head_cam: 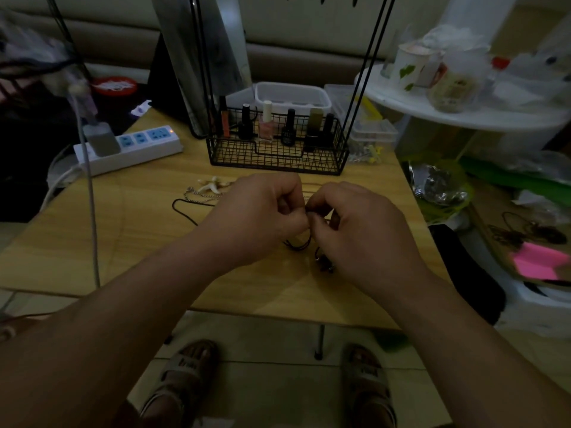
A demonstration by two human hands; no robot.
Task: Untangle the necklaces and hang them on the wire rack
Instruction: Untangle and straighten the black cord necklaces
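Head: polish bottles [289, 128] in wire rack [275, 163]

Two hands [259, 217] [358, 230], six bottles [265, 123], one wire rack [278, 163], one power strip [145, 143].

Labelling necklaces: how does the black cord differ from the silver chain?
The black cord is dark and smooth, pinched by left hand and right hand; the silver chain is pale, beaded, lying loose left of them. The chain lies nearer the wire rack than the cord's loop. Both rest on the table.
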